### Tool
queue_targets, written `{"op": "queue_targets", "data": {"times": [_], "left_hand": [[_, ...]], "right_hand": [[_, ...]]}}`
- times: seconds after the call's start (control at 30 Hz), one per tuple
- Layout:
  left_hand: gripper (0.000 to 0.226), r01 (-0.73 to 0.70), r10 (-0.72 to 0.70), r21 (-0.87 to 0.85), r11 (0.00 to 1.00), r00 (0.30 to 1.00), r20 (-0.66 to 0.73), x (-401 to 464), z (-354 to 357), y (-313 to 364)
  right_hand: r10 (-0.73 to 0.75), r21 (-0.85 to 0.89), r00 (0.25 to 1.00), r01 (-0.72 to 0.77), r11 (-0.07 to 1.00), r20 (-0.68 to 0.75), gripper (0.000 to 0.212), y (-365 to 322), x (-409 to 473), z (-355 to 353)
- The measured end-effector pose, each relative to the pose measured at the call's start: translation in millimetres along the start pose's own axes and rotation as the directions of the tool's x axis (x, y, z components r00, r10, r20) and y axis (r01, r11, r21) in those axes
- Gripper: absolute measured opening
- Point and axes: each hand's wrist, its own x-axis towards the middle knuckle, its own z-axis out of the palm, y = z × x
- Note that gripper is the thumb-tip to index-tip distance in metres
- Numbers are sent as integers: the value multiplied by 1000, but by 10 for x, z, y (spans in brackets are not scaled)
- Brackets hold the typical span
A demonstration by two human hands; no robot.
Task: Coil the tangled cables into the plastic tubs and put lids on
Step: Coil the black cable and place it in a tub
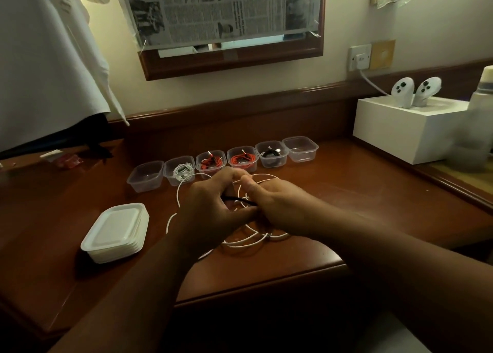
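Glossy wooden desk (346, 171), both hands (210, 206) (282, 206) pinching thin black cable (238, 199), looped white cable (240, 242), clear tubs (145, 175)

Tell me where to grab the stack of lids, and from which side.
Grip the stack of lids across its long sides, coming from above. It lies flat on the desk with both sides free, left of the hands.

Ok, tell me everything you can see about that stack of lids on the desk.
The stack of lids is white to translucent plastic, rectangular with rounded corners, each with a raised rim around a flat centre. Several are nested neatly, their edges showing as thin layers down the side. It sits flat on the wooden desk, left of the hands and in front of the row of tubs. Nothing touches it but the desk; no tub is lidded yet.
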Motion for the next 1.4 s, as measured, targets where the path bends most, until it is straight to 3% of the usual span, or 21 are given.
{"op": "queue_targets", "data": {"times": [0.1, 0.17, 0.27, 0.4, 0.5, 0.57, 0.7, 0.8, 0.87, 1.0, 1.07, 1.23, 1.3, 1.4], "left_hand": [[36, 81, -70, -110, 991, 993, 98, 23, 16, -4], [23, 88, -73, -129, 988, 991, 116, 21, 54, -39], [31, 112, -89, -141, 984, 983, 158, 12, 137, -136], [30, 164, -136, -196, 967, 980, 147, 10, 234, -259], [30, 217, -196, -235, 947, 975, 109, 47, 300, -339], [26, 288, -271, -305, 908, 958, 98, 99, 337, -394], [26, 411, -442, -508, 757, 895, 65, 259, 420, -574], [32, 460, -575, -623, 632, 818, 20, 424, 519, -744], [32, 459, -653, -711, 533, 758, 0, 564, 597, -871], [36, 462, -739, -726, 510, 666, -95, 841, 779, -1211], [35, 468, -724, -712, 524, 685, -82, 877, 854, -1320], [26, 525, -655, -629, 573, 755, 33, 875, 953, -1638], [26, 524, -624, -616, 589, 779, 66, 902, 949, -1683], [26, 485, -567, -603, 633, 821, 65, 943, 941, -1678]], "right_hand": [[12, 251, 987, -53, 967, 161, 71, 30, -20, -78], [35, 305, 972, -107, 946, 233, 75, 55, -20, -91], [71, 353, 964, -162, 922, 256, 77, 106, 24, -37], [85, 435, 986, -139, 890, 142, 76, 248, 153, 73], [86, 464, 995, -56, 884, -45, 64, 360, 302, 120], [118, 501, 989, -59, 864, -87, 56, 416, 430, 99], [203, 694, 978, -174, 699, 41, 39, 506, 699, 24], [167, 773, 979, -197, 603, 119, 34, 588, 924, -52], [129, 866, 978, -206, 455, 165, 33, 634, 1104, -89], [116, 951, 983, -166, 260, 140, 30, 752, 1525, -112], [99, 959, 987, -149, 243, 128, 29, 817, 1640, -133], [181, 883, 979, -167, 439, 95, 27, 1185, 1895, -186], [161, 899, 985, -131, 418, 69, 26, 1237, 1933, -184], [131, 953, 990, -83, 292, 46, 28, 1275, 1962, -173]]}}
